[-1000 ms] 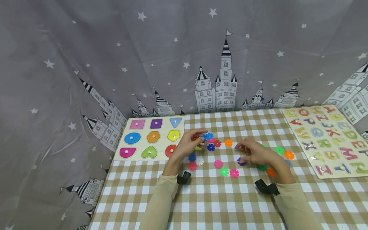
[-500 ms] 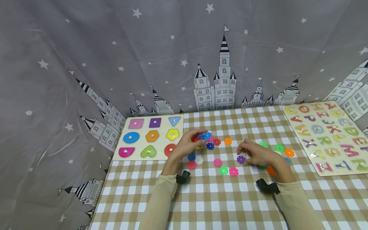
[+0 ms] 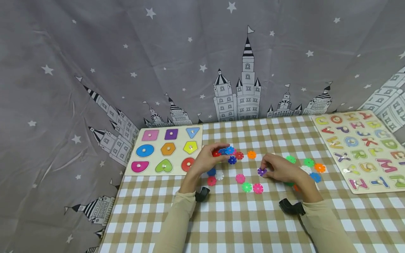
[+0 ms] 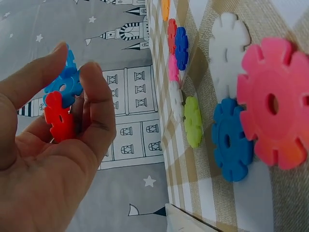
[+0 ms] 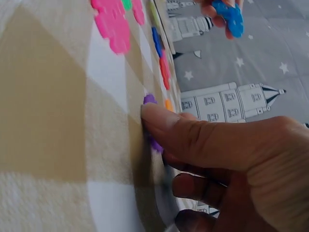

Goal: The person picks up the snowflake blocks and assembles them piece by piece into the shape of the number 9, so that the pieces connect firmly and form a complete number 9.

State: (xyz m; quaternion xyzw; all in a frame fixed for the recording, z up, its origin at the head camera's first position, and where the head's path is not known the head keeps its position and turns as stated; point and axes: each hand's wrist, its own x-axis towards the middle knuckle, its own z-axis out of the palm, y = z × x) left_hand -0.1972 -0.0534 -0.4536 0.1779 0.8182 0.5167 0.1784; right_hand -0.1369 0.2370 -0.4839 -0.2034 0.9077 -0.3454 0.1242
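My left hand (image 3: 206,161) is raised over the table and pinches a few joined flower-shaped plastic discs. In the left wrist view, these are blue discs (image 4: 67,86) linked with a red disc (image 4: 60,121), between the thumb and the curled fingers. My right hand (image 3: 283,171) is low at the cloth, thumb and fingers closed on a purple flower-shaped disc (image 3: 261,172). In the right wrist view, the thumb covers most of that purple disc (image 5: 150,98). Just in front of it lie a pink disc (image 3: 258,188) and a green disc (image 3: 246,187).
Several loose discs lie around both hands, among them an orange disc (image 3: 251,154) and a white disc (image 3: 219,175). A shape puzzle board (image 3: 159,144) lies at the left, a letter puzzle board (image 3: 346,172) at the right. A grey curtain (image 3: 177,63) hangs behind the checked tablecloth (image 3: 240,225).
The right thumb and fingers have come together on the purple disc, which has shifted slightly left and away. My left hand stays nearly in place with the joined discs.
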